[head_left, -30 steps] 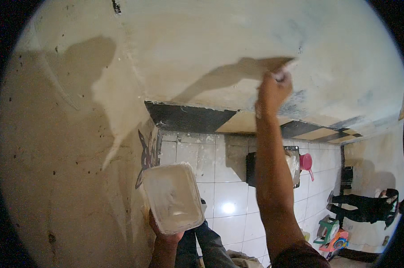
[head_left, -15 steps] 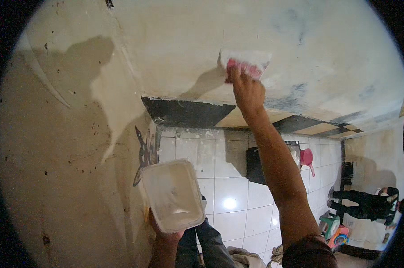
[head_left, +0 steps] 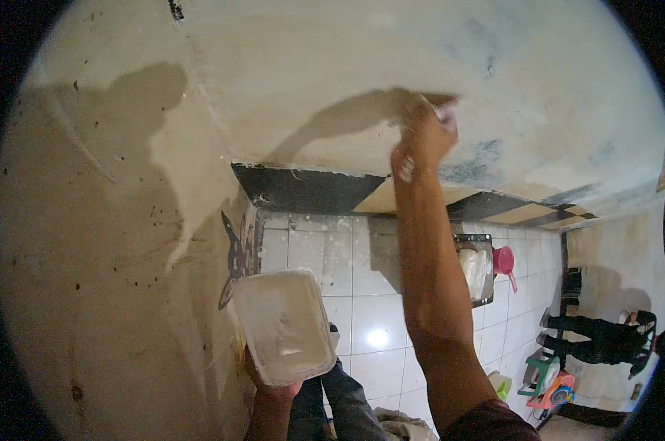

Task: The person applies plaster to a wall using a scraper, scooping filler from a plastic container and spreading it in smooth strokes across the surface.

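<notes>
My left hand (head_left: 271, 385) is closed on a rectangular plastic container (head_left: 285, 323) with pale, smooth paste in it, held low beside the stained beige wall (head_left: 97, 257) on the left. My right arm reaches up to the patchy pale wall (head_left: 325, 66) ahead. My right hand (head_left: 428, 136) is closed on a thin white and pink spreader (head_left: 444, 112), slightly blurred and largely hidden by the fingers, at the wall's surface. A shadow of the hand falls beside it. White smears mark my wrist.
A black-and-cream checked band (head_left: 310, 184) runs along the wall's foot above white tiles (head_left: 376, 316). A black tray (head_left: 485, 298) with white material, a pink dipper (head_left: 503, 259), a green stool (head_left: 538, 371) and colourful items (head_left: 560, 389) lie right. Another person (head_left: 604, 338) stands at far right.
My right hand swung left along the wall, showing the spreader's broad face, then moved slightly right and turned it edge-on again. My left hand holds the container in much the same place.
</notes>
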Available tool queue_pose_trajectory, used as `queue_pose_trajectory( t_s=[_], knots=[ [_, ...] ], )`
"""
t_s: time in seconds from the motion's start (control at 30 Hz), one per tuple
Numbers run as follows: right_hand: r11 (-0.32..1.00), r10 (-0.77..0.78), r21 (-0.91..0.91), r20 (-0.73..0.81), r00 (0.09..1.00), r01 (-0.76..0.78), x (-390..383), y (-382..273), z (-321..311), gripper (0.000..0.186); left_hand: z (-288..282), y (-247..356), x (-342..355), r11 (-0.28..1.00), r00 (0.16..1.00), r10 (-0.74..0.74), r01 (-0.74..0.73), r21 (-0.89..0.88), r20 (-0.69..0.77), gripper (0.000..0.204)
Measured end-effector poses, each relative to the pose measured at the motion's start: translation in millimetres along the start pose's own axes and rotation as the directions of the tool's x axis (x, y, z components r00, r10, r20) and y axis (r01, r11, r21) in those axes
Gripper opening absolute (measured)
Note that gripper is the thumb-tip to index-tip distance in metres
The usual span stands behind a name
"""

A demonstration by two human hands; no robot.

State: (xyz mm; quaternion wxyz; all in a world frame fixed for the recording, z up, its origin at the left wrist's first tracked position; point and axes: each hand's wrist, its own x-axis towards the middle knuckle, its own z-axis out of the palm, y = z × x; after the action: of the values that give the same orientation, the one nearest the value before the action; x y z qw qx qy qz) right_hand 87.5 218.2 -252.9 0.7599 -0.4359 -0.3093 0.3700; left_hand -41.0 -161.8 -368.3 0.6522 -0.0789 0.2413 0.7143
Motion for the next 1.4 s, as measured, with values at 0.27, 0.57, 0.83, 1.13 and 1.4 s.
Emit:
queue_pose_trajectory(
  t_s=[0.27, 0.57, 0.83, 1.13, 1.4],
  knots=[
    [0.245, -0.002, -0.633, 0.757, 0.653, 0.734, -84.2, -5.0, 22.2, 0.031, 6.6, -5.5, 4.4, 0.998, 0.998, -0.06, 0.061, -0.034, 0.032, 0.067],
    [-0.158, -0.362, -0.475, 0.844, 0.396, 0.866, -42.0, -29.8, -5.8, 0.035, 12.6, 3.7, 0.9, 0.999, 0.997, 0.043, -0.043, -0.006, 0.065, 0.068],
    [-0.114, 0.091, -0.385, 0.914, 0.395, 0.916, -35.6, 66.0, -118.0, 0.049, -10.0, -9.1, 2.5, 0.993, 0.999, 0.049, -0.049, -0.112, 0.0, 0.066],
    [-0.177, -0.674, -0.217, 0.737, 0.042, 0.96, -32.0, -101.9, -9.8, 0.036, -8.5, -5.6, -1.9, 0.996, 0.995, 0.077, -0.073, -0.054, 0.063, 0.063],
    [-0.297, -0.339, -0.367, 0.904, 0.261, 0.882, -21.4, -5.7, -0.6, 0.05, -22.5, -16.2, -3.4, 0.994, 0.994, 0.108, -0.108, -0.007, 0.031, 0.064]
  ],
)
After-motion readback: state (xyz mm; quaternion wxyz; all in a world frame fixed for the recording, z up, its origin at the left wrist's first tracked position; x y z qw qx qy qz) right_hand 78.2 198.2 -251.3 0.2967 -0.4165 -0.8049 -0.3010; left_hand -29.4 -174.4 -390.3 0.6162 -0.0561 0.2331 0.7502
